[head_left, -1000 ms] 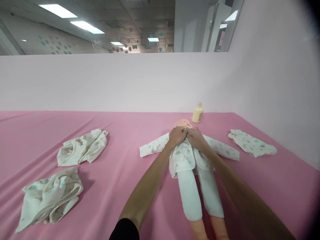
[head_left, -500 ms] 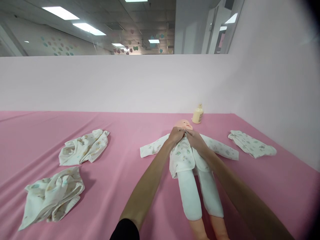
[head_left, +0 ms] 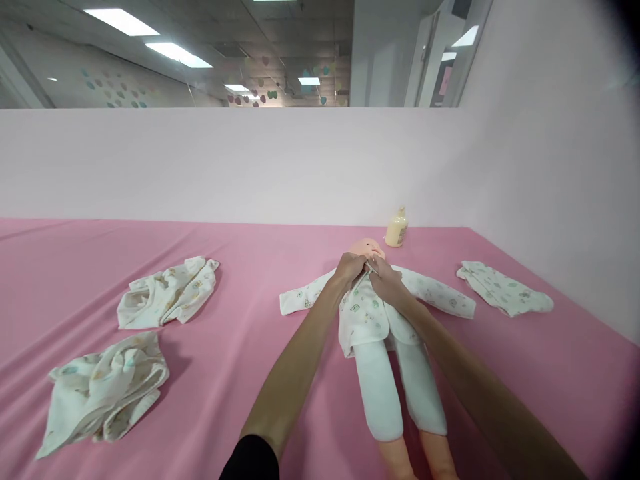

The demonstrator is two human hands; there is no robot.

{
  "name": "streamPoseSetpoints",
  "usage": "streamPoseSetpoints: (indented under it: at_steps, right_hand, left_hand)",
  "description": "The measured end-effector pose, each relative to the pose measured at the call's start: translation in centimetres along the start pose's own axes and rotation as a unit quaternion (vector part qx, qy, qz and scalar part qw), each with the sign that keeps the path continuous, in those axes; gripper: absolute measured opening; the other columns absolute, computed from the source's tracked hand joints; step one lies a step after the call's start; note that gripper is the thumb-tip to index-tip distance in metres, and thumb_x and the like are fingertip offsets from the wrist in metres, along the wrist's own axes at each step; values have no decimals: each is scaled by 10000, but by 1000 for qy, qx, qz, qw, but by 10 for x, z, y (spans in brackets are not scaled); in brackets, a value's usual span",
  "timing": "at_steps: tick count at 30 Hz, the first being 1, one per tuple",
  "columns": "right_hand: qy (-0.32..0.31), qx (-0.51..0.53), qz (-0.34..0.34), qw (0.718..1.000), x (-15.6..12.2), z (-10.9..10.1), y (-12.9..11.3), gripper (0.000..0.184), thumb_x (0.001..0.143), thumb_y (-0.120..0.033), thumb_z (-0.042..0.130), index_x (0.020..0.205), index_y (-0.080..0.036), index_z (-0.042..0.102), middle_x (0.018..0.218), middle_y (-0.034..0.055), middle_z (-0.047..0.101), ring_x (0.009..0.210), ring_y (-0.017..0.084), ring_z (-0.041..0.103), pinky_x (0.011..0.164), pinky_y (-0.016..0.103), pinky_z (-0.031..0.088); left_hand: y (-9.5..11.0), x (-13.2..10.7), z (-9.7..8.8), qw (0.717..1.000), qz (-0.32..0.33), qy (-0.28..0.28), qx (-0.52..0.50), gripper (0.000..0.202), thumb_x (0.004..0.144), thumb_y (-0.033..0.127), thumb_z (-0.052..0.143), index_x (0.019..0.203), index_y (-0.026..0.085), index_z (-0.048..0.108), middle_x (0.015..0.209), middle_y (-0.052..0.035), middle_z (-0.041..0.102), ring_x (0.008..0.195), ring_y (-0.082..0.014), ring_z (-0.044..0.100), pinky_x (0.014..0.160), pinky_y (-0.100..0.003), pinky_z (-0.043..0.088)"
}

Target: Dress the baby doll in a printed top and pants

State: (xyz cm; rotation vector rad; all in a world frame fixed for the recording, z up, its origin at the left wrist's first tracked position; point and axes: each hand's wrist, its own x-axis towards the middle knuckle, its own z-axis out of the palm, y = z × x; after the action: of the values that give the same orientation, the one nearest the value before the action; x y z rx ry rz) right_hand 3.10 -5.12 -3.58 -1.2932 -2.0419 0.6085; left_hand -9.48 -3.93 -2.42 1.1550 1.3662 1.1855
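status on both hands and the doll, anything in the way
Left hand and right hand pinching printed jacket at neckline. Doll face-up, sleeves spread wide. Bottle beyond doll's head, clear of both hands.

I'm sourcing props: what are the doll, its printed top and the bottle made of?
Doll: smooth, probably vinyl, by its even surface.
Printed top: soft matte fabric, perhaps cotton, by its creases.
Bottle: smooth, likely plastic, by its rounded shoulders.

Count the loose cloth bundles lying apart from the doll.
3: a first bundle farther back on the left, a second bundle nearer on the left, and a third bundle right of the doll. Others could be hidden under the folds.
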Motion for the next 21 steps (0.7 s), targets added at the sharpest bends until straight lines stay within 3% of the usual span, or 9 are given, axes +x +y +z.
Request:
streamPoseSetpoints:
  at_steps: [7,10,14,21]
  right_hand:
    - [71,93,56,992,4,0,4,332,795,-260,456,1104,-216,567,1218,100,643,1172,268,556,1004,424,394]
    - [109,70,44,991,6,-3,8,230,825,-331,459,893,-204,638,1007,82,693,1000,256,599,911,386,438]
    - [130,-14,1,991,9,-4,15,319,862,-337,417,601,-213,551,718,62,634,840,239,558,821,371,431]
    - [145,-16,-30,989,16,1,27,174,822,-311,530,809,-180,644,925,82,671,876,221,570,838,362,424]
  left_hand:
    - [1,-1,1,999,22,-19,21,256,683,61,500,498,180,371,463,50,306,458,-65,272,471,-234,202]
    - [0,0,0,999,21,-28,26,240,665,44,491,500,179,381,474,48,315,465,-70,291,477,-237,213]
    - [-1,3,-1,999,14,-35,30,228,664,41,483,507,178,392,482,45,327,478,-75,305,494,-237,231]
    - [4,-3,-4,997,13,-54,46,237,646,22,481,502,177,374,483,44,329,477,-72,290,496,-244,212]
